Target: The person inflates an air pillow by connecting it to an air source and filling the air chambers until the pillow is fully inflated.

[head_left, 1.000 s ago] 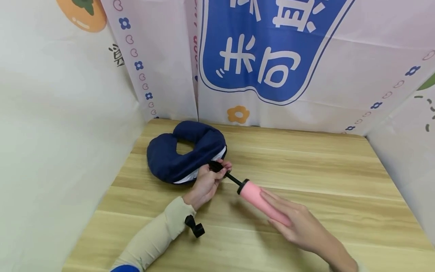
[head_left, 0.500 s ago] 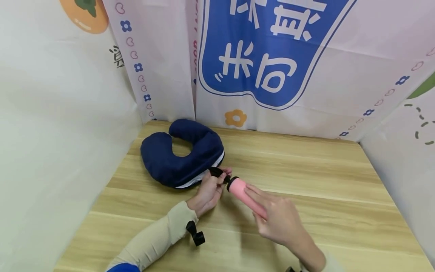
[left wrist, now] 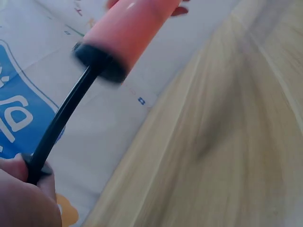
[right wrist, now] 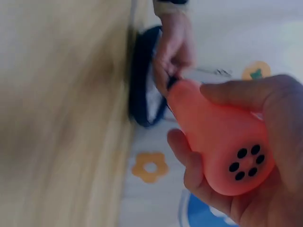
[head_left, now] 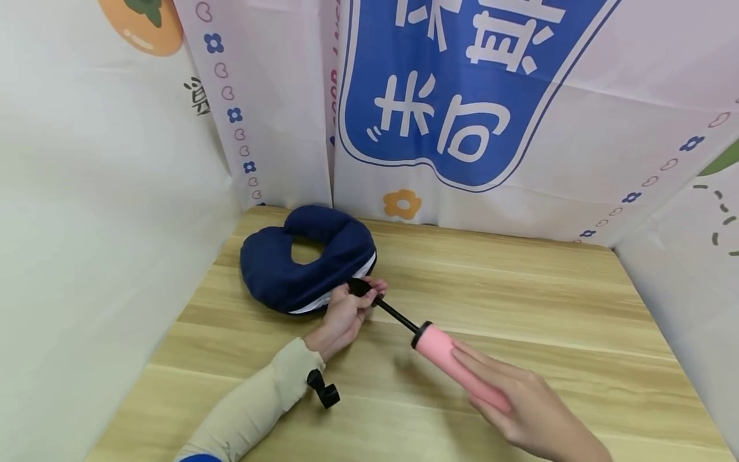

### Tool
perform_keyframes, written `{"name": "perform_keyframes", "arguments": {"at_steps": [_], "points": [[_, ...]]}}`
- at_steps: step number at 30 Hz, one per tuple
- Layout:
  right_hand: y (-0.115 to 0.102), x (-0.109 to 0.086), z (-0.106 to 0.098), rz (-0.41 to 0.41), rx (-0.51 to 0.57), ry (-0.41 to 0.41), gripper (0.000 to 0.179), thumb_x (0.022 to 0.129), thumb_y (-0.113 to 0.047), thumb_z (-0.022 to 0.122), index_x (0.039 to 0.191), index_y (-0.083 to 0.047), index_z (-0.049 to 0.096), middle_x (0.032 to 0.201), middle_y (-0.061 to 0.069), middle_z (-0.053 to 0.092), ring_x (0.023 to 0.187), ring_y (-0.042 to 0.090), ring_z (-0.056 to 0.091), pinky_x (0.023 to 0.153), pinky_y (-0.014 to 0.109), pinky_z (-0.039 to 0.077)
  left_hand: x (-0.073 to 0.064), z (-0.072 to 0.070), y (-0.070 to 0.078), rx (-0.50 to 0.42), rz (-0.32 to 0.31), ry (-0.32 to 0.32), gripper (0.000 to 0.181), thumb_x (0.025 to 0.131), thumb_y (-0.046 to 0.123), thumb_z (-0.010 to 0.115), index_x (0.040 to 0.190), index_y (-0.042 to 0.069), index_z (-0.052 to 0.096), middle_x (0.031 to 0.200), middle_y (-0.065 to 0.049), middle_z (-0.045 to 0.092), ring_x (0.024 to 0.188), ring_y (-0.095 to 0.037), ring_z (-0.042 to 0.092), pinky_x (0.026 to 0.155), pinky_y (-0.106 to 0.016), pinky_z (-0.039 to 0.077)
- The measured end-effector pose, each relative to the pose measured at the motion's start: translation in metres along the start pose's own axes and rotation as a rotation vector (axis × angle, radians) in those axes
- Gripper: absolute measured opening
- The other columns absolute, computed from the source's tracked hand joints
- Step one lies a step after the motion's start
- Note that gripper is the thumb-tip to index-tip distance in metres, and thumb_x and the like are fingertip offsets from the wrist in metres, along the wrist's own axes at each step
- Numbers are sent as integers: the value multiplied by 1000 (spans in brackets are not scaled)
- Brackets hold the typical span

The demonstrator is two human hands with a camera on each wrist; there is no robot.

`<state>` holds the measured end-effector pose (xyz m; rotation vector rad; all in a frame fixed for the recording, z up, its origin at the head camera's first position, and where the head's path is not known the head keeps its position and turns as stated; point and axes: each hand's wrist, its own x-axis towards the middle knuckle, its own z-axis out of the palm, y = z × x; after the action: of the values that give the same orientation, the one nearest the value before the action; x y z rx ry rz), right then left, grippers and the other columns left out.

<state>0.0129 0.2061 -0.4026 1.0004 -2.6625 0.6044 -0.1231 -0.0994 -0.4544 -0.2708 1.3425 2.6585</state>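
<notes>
A navy blue U-shaped neck pillow (head_left: 274,266) lies at the back left of the table, with a white strip (head_left: 364,264) along its near side. Right against that side, my left hand (head_left: 343,317) pinches the black end of a pink hand pump (head_left: 441,353). My right hand (head_left: 528,401) grips the pump's pink barrel, its thumb and fingers wrapped round it in the right wrist view. Between the hands a length of black rod (head_left: 398,316) shows. In the left wrist view, left fingers (left wrist: 28,198) hold the black collar at the rod's end. The pillow's opening is hidden behind the left hand.
The wood-grain table (head_left: 519,295) meets a printed cloth wall (head_left: 577,147) behind the pillow. White walls (head_left: 115,224) stand at left and right. A black strap mount (head_left: 323,389) sits on the left wrist.
Half a second ago the pink barrel was pushed up close to the left hand. It has since been drawn back by the right hand, baring the rod again. The left hand keeps its hold.
</notes>
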Motion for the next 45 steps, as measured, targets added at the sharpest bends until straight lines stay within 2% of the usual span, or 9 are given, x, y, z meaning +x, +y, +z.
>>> {"name": "perform_keyframes", "arguments": {"at_steps": [5, 8, 12, 18, 24, 29, 33, 38, 45], "points": [[-5, 2, -13, -9, -15, 90, 78, 77, -11, 86, 150, -25, 61, 147, -8, 66, 113, 11, 75, 97, 8, 49, -10, 10, -6, -36, 30, 8, 25, 98, -19, 47, 118, -9, 57, 100, -4, 74, 98, -11, 75, 95, -22, 60], [-11, 21, 5, -47, -73, 188, 74, 70, -12, 84, 142, -23, 69, 139, -6, 72, 87, 4, 73, 69, 16, 53, -17, 20, -15, -10, -7, -9, 27, 98, -18, 45, 122, -11, 56, 104, -3, 72, 102, -10, 72, 98, -21, 58], [-16, 42, 33, -53, -143, 263, 73, 67, -14, 82, 138, -22, 71, 136, -4, 74, 73, 5, 68, 52, 19, 46, -19, 25, -19, 26, -13, -14, 29, 101, -14, 47, 130, -13, 49, 110, -4, 71, 106, -11, 71, 100, -21, 57], [-9, 35, 56, -28, -57, 156, 77, 81, -18, 85, 153, -19, 58, 154, 1, 61, 111, 24, 77, 82, 36, 65, -7, 11, -13, 114, 42, -41, 30, 97, -19, 53, 125, -8, 52, 106, -7, 75, 100, -14, 75, 94, -25, 60], [5, 0, 20, 23, 55, 40, 80, 85, -18, 88, 157, -23, 52, 158, -2, 56, 132, 20, 66, 115, 17, 41, 1, -2, 0, 92, 39, -32, 35, 99, -18, 52, 133, -11, 46, 104, -4, 74, 98, -12, 76, 94, -24, 61], [7, -6, -3, 31, 60, 82, 78, 79, -12, 90, 151, -24, 60, 150, -5, 64, 127, 10, 68, 110, 5, 38, -3, 3, 3, 58, 53, 35, 29, 100, -16, 52, 129, -13, 53, 103, -3, 73, 98, -10, 74, 94, -21, 59], [-5, 17, 15, -11, -23, 188, 72, 73, -13, 86, 142, -22, 68, 141, -6, 70, 111, 16, 77, 88, 19, 60, -12, 14, -10, 90, -30, 6, 26, 102, -13, 49, 128, -11, 54, 105, -1, 73, 101, -8, 72, 97, -20, 57], [-13, 44, 39, -2, -48, 260, 69, 70, -14, 83, 138, -21, 72, 135, -4, 74, 86, 11, 76, 60, 26, 55, -18, 21, -21, 105, -33, -6, 25, 103, -9, 50, 127, -7, 56, 116, -7, 71, 108, -11, 70, 98, -21, 57], [-3, 39, 41, 28, 34, 69, 74, 87, -22, 85, 155, -24, 55, 154, -2, 60, 120, 22, 73, 94, 45, 63, -19, 12, -20, 131, -3, -35, 31, 100, -12, 56, 131, -9, 51, 115, -8, 74, 108, -12, 73, 93, -21, 58]]}}
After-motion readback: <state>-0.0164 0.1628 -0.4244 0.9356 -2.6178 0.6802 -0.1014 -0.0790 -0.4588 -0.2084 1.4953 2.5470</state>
